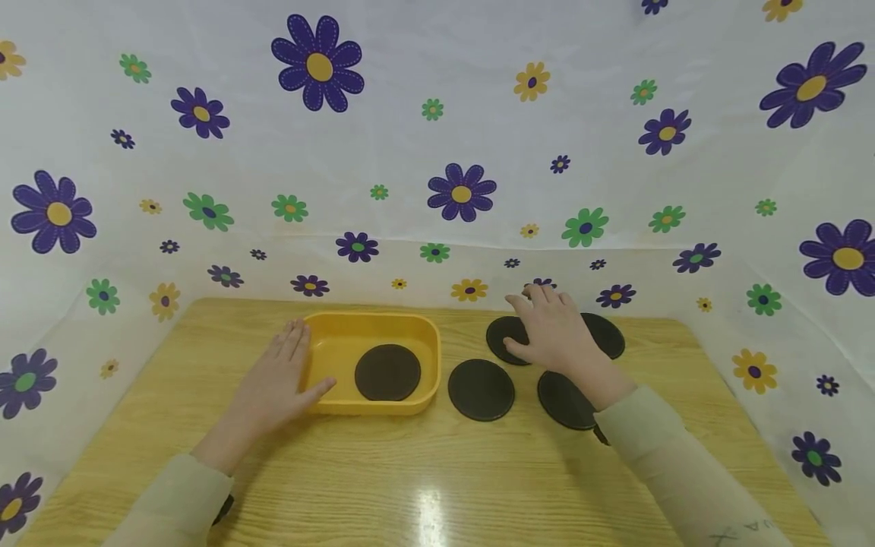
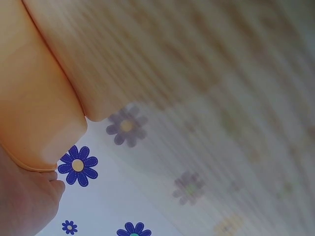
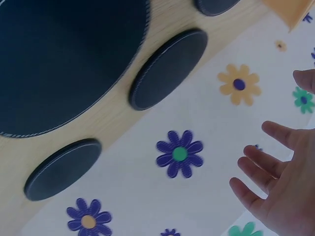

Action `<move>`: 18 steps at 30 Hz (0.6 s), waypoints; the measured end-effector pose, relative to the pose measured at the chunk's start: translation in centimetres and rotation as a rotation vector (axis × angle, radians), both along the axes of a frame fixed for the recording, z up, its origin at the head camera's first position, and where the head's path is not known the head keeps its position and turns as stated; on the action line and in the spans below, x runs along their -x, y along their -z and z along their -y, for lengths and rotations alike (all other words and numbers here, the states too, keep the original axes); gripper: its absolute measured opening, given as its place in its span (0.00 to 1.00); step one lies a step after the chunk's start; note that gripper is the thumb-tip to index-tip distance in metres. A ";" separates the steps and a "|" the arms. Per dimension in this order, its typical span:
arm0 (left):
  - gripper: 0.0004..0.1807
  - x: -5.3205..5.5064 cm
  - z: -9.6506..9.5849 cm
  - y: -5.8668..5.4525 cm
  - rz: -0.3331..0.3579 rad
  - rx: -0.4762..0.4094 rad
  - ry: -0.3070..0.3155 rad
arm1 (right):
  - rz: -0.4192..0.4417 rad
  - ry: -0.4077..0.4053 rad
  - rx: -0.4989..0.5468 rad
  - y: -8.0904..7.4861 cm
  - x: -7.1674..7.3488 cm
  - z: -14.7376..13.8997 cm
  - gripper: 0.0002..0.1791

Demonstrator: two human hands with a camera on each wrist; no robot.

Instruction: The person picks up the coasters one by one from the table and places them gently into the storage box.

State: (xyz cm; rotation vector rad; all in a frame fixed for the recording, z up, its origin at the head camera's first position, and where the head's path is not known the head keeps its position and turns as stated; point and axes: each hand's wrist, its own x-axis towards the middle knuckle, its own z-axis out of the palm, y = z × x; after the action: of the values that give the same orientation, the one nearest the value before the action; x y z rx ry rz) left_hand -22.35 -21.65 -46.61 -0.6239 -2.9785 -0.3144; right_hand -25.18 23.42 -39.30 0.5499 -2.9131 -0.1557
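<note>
A yellow plastic tub [image 1: 372, 409] sits on the table with one dark round coaster [image 1: 387, 372] lying flat inside. My left hand [image 1: 270, 384] rests along the tub's left rim, fingers straight and thumb out over the near edge. In the left wrist view its fingers overlap the tub's side [image 2: 39, 88]. To the tub's right lie several black round coasters with stitched edges, including a front one [image 1: 481, 390]. Above them hovers my right hand [image 1: 555, 330], fingers spread and holding nothing; it partly hides a back coaster [image 1: 502, 338]. The right wrist view shows its fingers [image 3: 248, 194] loosely extended.
A pale wood-grain table [image 1: 342, 479] carries everything. White cloth [image 1: 383, 144] printed with purple, green and yellow flowers stands behind the table and along both sides. Another black coaster [image 1: 604, 334] lies at the back right, near the cloth.
</note>
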 end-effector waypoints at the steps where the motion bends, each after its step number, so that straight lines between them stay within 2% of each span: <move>1: 0.56 0.0 0.0 0.0 -0.001 -0.001 0.000 | 0.005 0.011 -0.001 0.0 0.1 -0.4 0.40; 7: 0.55 -0.1 0.1 0.3 -0.009 0.015 -0.001 | 0.049 0.070 -0.004 0.5 0.6 -2.4 0.39; 12: 0.55 0.0 0.0 0.2 -0.014 0.013 0.003 | 0.097 0.122 0.010 0.9 1.0 -4.2 0.40; 18: 0.55 0.0 0.1 0.2 -0.015 0.014 -0.004 | 0.079 0.136 0.039 1.6 1.4 -6.2 0.39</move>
State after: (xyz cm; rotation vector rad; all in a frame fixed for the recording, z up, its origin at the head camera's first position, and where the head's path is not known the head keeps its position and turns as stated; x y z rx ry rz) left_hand -22.36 -21.71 -46.78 -0.6183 -2.9702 -0.2875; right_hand -26.54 29.63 -40.91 0.3597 -3.0232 -0.0972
